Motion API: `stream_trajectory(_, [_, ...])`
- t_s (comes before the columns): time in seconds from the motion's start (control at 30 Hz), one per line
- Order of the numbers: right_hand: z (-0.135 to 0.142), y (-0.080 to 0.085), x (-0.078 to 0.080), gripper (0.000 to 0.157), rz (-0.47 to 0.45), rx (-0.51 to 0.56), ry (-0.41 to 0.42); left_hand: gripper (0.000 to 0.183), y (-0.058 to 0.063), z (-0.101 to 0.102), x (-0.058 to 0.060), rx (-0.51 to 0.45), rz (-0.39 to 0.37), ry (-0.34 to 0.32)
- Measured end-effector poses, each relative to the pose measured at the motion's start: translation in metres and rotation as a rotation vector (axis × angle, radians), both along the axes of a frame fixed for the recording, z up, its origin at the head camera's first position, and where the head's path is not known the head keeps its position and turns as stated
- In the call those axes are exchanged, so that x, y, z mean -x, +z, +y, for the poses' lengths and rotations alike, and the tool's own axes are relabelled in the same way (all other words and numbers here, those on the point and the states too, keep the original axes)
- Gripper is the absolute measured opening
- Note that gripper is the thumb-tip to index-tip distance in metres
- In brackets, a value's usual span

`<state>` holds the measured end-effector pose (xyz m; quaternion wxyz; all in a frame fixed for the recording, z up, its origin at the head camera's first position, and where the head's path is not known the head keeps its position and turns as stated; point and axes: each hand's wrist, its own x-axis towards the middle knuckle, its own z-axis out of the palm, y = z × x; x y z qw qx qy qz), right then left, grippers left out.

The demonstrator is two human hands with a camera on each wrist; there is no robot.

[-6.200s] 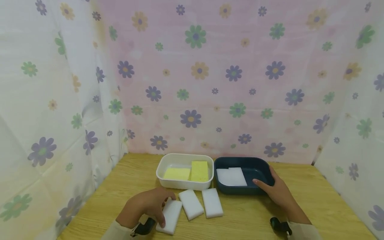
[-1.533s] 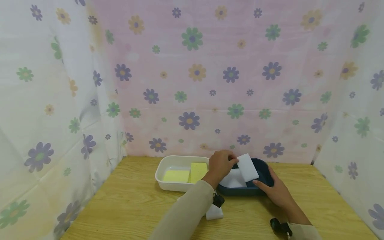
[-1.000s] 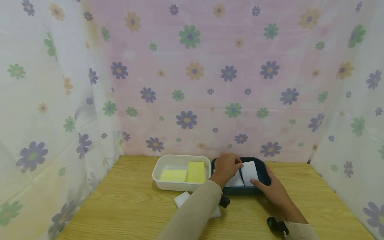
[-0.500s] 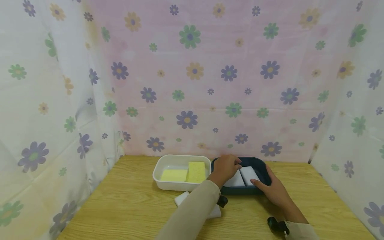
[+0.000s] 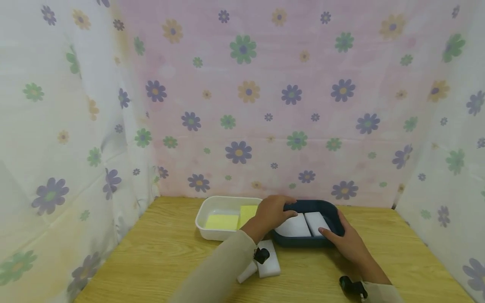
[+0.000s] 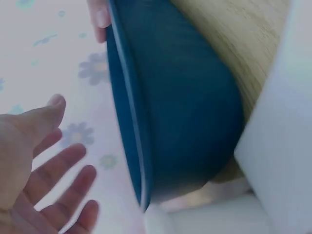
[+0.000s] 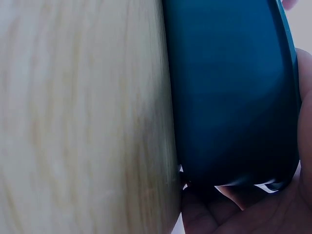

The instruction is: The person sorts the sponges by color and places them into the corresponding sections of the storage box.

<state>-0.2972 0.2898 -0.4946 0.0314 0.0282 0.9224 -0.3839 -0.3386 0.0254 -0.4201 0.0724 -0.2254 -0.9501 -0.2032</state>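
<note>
My left hand [image 5: 270, 213] is above the left end of a dark blue tub [image 5: 303, 242], fingers parted and holding nothing. In the left wrist view its fingers are spread apart from the tub's rim. My right hand [image 5: 350, 242] grips the tub's right end, thumb over the rim. Inside the tub lie white sponges: a wide patch [image 5: 295, 227] at left, partly behind my left hand, and a single sponge [image 5: 316, 223] beside it near my right thumb. On the table, two white sponges [image 5: 270, 265] lie partly behind my left wrist and sleeve.
A white tub [image 5: 216, 235] stands left of the dark blue one, with a flat yellow sponge [image 5: 222, 221] and another yellow sponge [image 5: 247, 213] inside. Both tubs are on a wood-grain table [image 5: 159, 252]. Flowered cloth [image 5: 212, 139] closes off the back and sides.
My left hand has carried a white sponge from the table into the dark blue tub, let it go and drawn back left. My right hand has kept its grip on the tub.
</note>
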Motion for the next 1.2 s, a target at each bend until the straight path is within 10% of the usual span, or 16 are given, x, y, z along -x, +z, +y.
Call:
stream_trajectory(0.83, [0.0, 0.001, 0.001, 0.116, 0.009, -0.001, 0.021, 0.069, 0.001, -0.091, -0.077, -0.138, -0.081, -0.163])
stream_trajectory(1.2, [0.001, 0.002, 0.001, 0.116, -0.005, -0.017, 0.019, 0.064, -0.011, -0.096, -0.083, -0.076, -0.099, -0.172])
